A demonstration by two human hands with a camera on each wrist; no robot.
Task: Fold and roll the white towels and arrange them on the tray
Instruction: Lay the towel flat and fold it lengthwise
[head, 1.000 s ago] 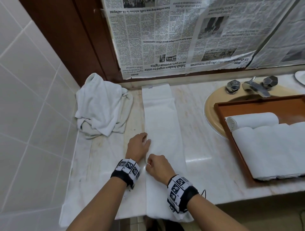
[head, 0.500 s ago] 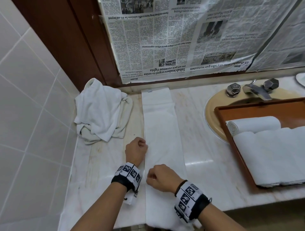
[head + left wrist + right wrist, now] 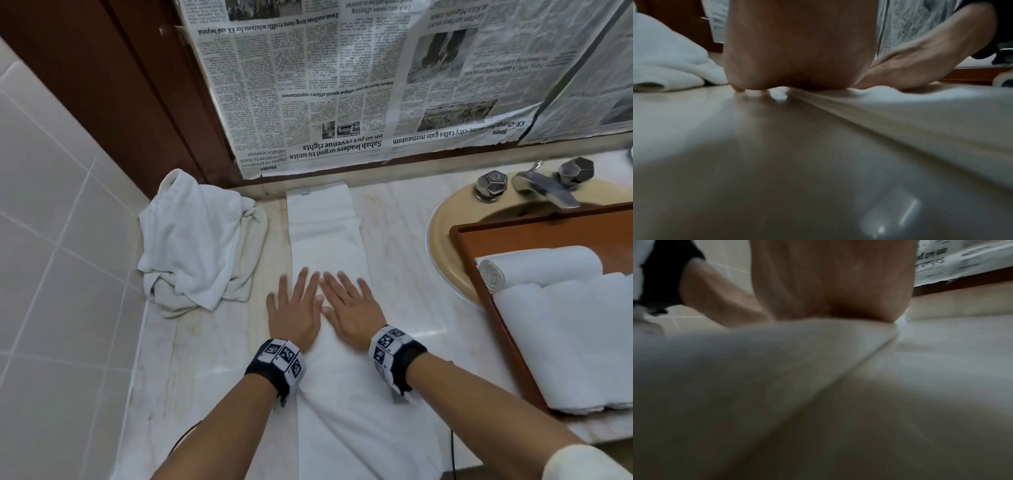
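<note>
While flat, left hand (image 3: pixel 295 313) presses folded towel (image 3: pixel 325 233) | right hand (image 3: pixel 352 310) likewise, fingers straight

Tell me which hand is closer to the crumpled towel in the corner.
Left. The left hand lies flat on the long folded towel's left edge, nearest the crumpled towel; the right hand lies flat farther right.

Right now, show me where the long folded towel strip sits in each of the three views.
Head: the folded towel strip runs down the centre, from the wall to the counter edge, under both hands.
Left wrist: its layered edge crosses the right half.
Right wrist: it fills the lower left.
Shared landmark: the newspaper on the wall, upper middle in the left wrist view, top right in the right wrist view.
</note>
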